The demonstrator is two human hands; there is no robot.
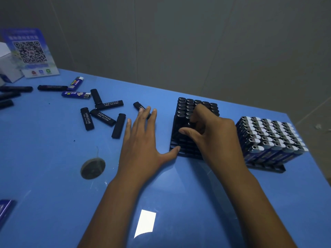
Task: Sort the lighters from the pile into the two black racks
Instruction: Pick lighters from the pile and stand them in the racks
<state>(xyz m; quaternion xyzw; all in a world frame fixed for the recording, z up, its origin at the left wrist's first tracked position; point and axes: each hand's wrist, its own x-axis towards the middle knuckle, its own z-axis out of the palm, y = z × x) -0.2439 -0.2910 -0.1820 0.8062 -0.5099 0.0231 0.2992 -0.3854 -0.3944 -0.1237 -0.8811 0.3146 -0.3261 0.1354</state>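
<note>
Our left hand (141, 138) lies flat and empty; our right hand (211, 131) pinches a black lighter (189, 124) into the near rack (186, 151), half filled. The right rack (265, 167) looks full. Loose lighters (103, 117) remain on the blue table (53, 158), grey wall (179, 42) beyond.

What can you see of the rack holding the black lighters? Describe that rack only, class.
The left rack is black, looks like plastic and shows a slotted grid. It stands on the blue table, left of the rack of blue lighters. Black lighters stand upright in its far rows; the near slots look empty. The right hand reaches into its middle, fingers curled, seemingly on a lighter. The left hand lies flat beside it, thumb touching its near corner.
</note>
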